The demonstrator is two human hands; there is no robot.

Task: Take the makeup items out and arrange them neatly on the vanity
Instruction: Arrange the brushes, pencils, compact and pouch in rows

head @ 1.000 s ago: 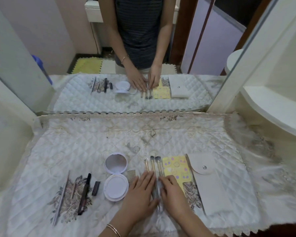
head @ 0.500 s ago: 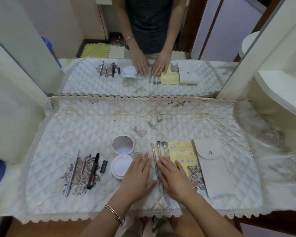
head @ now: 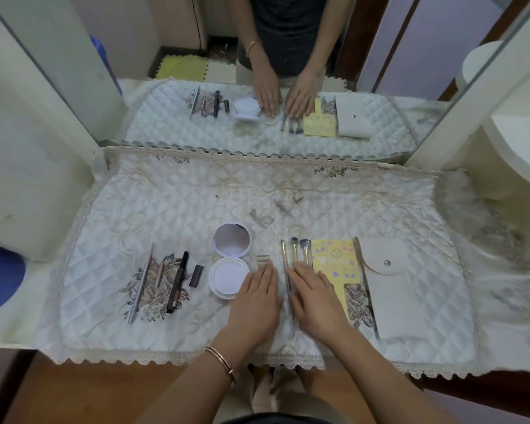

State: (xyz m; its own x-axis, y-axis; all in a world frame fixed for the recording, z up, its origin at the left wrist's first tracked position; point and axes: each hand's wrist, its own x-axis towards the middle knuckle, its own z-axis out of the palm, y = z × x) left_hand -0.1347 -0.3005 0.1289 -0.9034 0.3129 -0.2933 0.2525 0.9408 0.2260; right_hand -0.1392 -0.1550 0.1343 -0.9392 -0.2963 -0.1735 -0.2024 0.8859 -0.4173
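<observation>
Head view: I am pressing both palms flat, fingers extended and grasping nothing, left hand [head: 257, 304] and right hand [head: 315, 301] flanking the three slim metal-handled makeup brushes [head: 294, 258]. Their long axes are running away from me; my right fingertips [head: 300, 266] are lying nearer, partly covering two handles.

No words, brand names or numbers can be read anywhere. The yellow card [head: 334, 260] just right of the right hand [head: 314, 296] carries only small purple and white shapes — no letters that can be made out. The open compact [head: 229, 260] just left of the left hand [head: 257, 298] shows a faint mark on its rim — too small to read.
</observation>
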